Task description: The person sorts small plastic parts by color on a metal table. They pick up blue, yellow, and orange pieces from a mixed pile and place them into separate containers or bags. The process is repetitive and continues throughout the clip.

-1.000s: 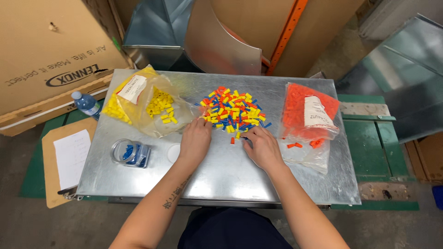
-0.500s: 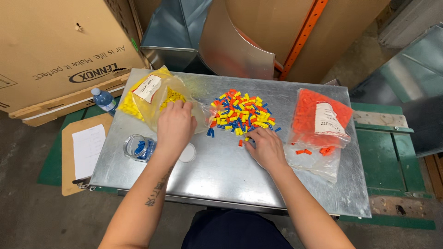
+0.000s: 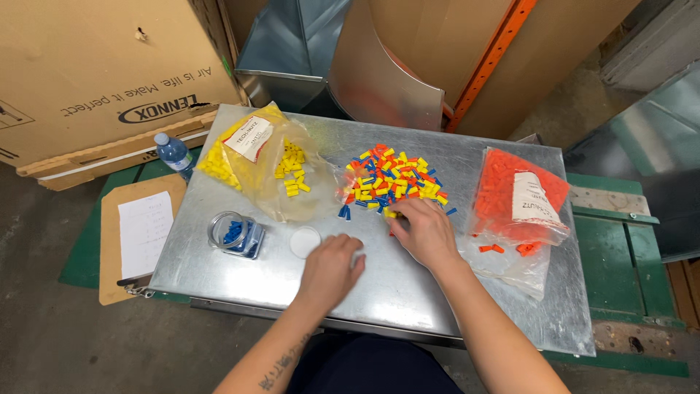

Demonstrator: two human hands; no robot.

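- The right hand (image 3: 426, 232) lay palm down at the 6 o'clock edge of the mixed pile of connectors (image 3: 394, 182), fingers curled over a yellow piece; whether it gripped that piece could not be told, since the fingertips hid it.
- The left hand (image 3: 332, 266) rested knuckles up on the surface (image 3: 408, 292), fingers folded under, so what it held, if anything, was hidden.
- One white round lid (image 3: 305, 241) lay just at the left hand's 10 o'clock, near but apart.
- The pile held yellow, orange and blue pieces, too many and too overlapped to count.
- One open glass jar (image 3: 235, 235) with blue pieces stood at 9 o'clock from the lid.
- One clear bag of yellow connectors (image 3: 266, 171) lay at 9 o'clock from the pile; one bag of orange connectors (image 3: 519, 197) lay at its 3 o'clock, with about four loose orange pieces (image 3: 507, 249) seen through the clear plastic at its lower end.
- One water bottle (image 3: 173, 155) and one clipboard (image 3: 138, 233) sat off the surface's left edge, the bottle partly cut off by it.
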